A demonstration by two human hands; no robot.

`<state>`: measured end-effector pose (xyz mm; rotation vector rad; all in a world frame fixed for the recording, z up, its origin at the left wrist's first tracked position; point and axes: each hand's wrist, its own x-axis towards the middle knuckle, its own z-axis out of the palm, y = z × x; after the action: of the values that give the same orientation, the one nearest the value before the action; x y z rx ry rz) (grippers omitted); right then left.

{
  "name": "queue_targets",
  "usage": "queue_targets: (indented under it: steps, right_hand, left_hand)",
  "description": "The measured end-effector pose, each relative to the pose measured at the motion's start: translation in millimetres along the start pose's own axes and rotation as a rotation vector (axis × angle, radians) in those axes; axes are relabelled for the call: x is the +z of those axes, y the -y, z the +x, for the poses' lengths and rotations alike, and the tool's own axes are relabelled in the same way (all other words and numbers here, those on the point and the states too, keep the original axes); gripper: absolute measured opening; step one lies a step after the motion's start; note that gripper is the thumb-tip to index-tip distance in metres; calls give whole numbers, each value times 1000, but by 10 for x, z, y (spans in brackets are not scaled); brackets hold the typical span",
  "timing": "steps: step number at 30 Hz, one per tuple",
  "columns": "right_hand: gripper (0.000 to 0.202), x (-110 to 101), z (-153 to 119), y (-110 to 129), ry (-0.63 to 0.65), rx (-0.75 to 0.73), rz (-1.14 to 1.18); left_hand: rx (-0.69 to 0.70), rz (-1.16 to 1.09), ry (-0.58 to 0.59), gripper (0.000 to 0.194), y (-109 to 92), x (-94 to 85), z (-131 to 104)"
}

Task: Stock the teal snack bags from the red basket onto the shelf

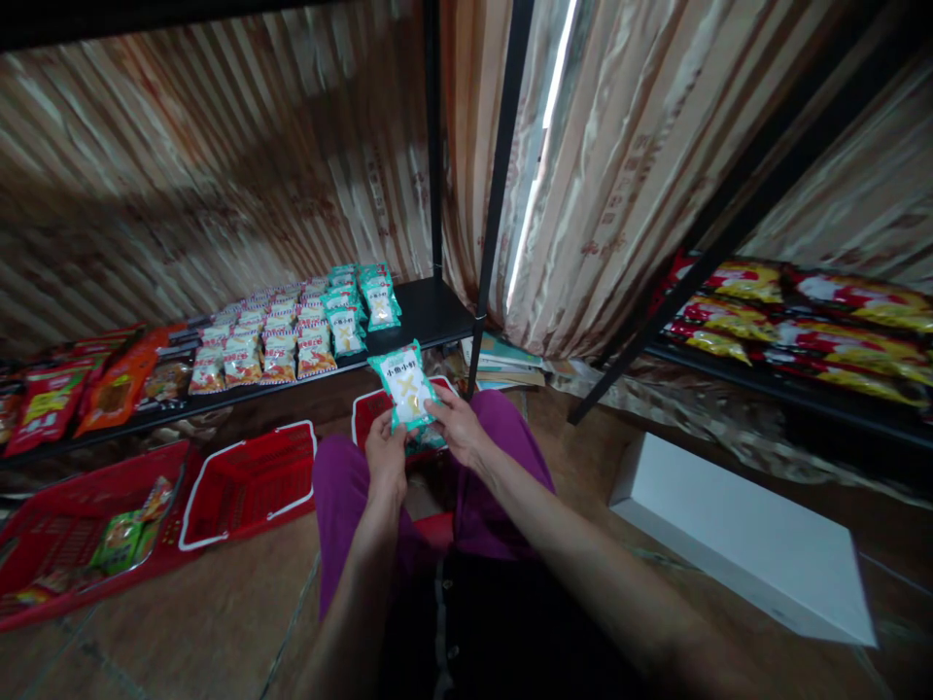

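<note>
Through the head camera I see two bare hands at the centre, holding up one teal-and-white snack packet (408, 382) between a pair of purple-trousered knees (510, 442). The left hand (386, 455) pinches its lower left corner; the right hand (458, 425) grips its lower right side, thumb and fingers together on the wrapper. The packet is held above a red basket (362, 416), near the front of a black shelf (423, 313). On that shelf, teal packets (348, 331) stand at the right end of rows of red-and-white packets (281, 355), with bare shelf beside them. I judge the step in hand to be handling this single packet, face up. To my eye, the next move calls for a light, even pinch, so the wrapper neither slips nor crumples.
</note>
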<state>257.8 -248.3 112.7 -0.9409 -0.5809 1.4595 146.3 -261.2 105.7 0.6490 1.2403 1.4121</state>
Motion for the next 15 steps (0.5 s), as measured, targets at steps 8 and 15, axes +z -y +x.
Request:
queue_targets:
  steps: [8, 15]
  right_hand:
    - [50, -274, 82, -157, -73, 114, -63]
    - [54, -381, 118, -236, -128, 122, -36]
  left_hand:
    - [-96, 97, -36, 32, 269, -7, 115]
    - [-166, 159, -45, 44, 565, -3, 337]
